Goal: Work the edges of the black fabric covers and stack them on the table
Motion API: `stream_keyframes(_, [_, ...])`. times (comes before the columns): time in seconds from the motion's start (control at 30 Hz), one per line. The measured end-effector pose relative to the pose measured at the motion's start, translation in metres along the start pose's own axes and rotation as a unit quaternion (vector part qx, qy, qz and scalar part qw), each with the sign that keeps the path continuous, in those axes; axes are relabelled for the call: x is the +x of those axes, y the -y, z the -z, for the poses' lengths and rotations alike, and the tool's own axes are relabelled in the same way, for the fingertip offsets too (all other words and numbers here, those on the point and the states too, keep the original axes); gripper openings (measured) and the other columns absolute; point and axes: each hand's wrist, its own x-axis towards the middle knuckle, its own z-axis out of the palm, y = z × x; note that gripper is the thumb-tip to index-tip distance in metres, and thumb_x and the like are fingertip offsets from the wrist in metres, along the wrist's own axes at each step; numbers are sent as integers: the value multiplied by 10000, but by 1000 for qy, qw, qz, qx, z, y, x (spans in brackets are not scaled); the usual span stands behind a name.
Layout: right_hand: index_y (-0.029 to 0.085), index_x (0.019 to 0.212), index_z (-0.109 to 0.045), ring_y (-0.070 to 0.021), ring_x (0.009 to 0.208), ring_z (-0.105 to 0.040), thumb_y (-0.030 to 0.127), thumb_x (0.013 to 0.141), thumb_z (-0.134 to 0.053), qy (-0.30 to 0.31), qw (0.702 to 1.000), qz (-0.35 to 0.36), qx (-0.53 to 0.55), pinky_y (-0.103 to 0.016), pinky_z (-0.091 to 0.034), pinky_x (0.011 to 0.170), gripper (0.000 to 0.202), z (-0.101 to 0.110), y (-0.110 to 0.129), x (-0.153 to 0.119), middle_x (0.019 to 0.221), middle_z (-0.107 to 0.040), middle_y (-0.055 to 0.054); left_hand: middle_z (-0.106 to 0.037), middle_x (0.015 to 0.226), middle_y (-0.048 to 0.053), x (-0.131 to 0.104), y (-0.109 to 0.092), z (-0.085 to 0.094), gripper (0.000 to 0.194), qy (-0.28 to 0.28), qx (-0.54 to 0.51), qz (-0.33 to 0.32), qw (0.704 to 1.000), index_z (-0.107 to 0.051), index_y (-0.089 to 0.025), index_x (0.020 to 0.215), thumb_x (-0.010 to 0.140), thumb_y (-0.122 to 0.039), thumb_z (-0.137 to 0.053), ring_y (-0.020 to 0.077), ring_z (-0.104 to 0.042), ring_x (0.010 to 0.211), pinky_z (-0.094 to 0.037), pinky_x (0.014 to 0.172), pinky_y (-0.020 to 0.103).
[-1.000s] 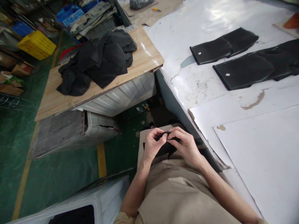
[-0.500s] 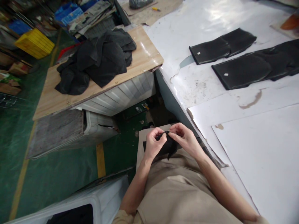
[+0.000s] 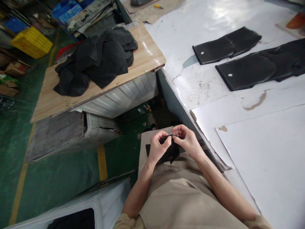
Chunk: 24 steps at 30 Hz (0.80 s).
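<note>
In front of my body, my left hand point(image 3: 159, 147) pinches the upper edge of a small black cloth piece point(image 3: 169, 154). My right hand point(image 3: 186, 140) grips the same edge just to the right, thumb and fingertips pressed together. The two thumbs nearly meet at the cloth's top. The rest of the piece hangs below the fingers over my tan apron point(image 3: 186, 197). Whatever fine detail lies between the fingertips is too small to make out.
A pile of black cloth point(image 3: 102, 57) lies on a wooden board point(image 3: 150, 47) at upper left. Two flat black pieces point(image 3: 214, 49) rest on the white table point(image 3: 262, 143) at right. Below left stands a white bin point(image 3: 111, 200). A yellow crate point(image 3: 32, 41) is farther back.
My right hand's fingers have shifted slightly at the cloth's edge. Both hands remain close together on it. The view has moved a little.
</note>
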Motion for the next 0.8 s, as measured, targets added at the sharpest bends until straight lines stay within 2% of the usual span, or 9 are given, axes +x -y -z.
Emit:
stream_keyframes(0.3, [189, 923, -589, -140, 709, -566, 183, 779, -638, 0, 998, 23, -51, -264, -447, 653, 152, -1, 3, -4, 773, -592, 7, -569, 656, -10, 1, -1, 0, 126, 28, 17, -12, 999, -573, -158, 692, 809, -202, -552, 121, -514, 651, -402, 617, 216])
stream_keyframes(0.4, [191, 923, -594, -145, 722, -565, 264, 850, -608, 36, 998, 17, -45, -266, -460, 657, 104, 4, 5, -4, 784, -588, -1, -559, 651, -13, 1, -4, 3, 127, 21, 12, 0, 1000, -571, -157, 691, 810, -199, -550, 118, -505, 646, -392, 606, 214])
stream_keyframes(0.47, [197, 996, -601, -161, 769, -584, 331, 902, -567, 65, 997, 22, -45, -282, -481, 691, 167, 8, 8, -6, 840, -612, -21, -551, 646, -16, 1, -4, 4, 123, 18, 4, 10, 1000, -570, -157, 690, 805, -194, -551, 116, -497, 638, -383, 596, 214])
stream_keyframes(0.53, [208, 1058, -593, -192, 871, -608, 364, 899, -591, 86, 994, 48, -55, -313, -500, 770, 222, 12, 11, -8, 943, -636, -45, -547, 642, -19, 1, -3, 5, 111, 17, -7, 17, 1000, -569, -157, 690, 797, -184, -554, 113, -492, 631, -377, 594, 215])
stream_keyframes(0.67, [232, 1052, -583, -242, 1104, -567, 257, 804, -710, 101, 974, 134, -153, -364, -452, 957, 280, 13, 16, -17, 1144, -596, -67, -551, 661, -19, 2, 4, 3, 97, 17, -39, 11, 999, -575, -160, 706, 796, -172, -540, 114, -494, 642, -374, 598, 218])
stream_keyframes(0.8, [230, 945, -591, -220, 1091, -572, 187, 861, -611, 66, 965, 151, -204, -341, -448, 933, 96, 9, 14, -21, 1150, -579, -62, -534, 661, -21, 2, 9, 2, 118, 18, -59, 13, 998, -571, -161, 712, 817, -208, -546, 111, -474, 629, -361, 579, 216])
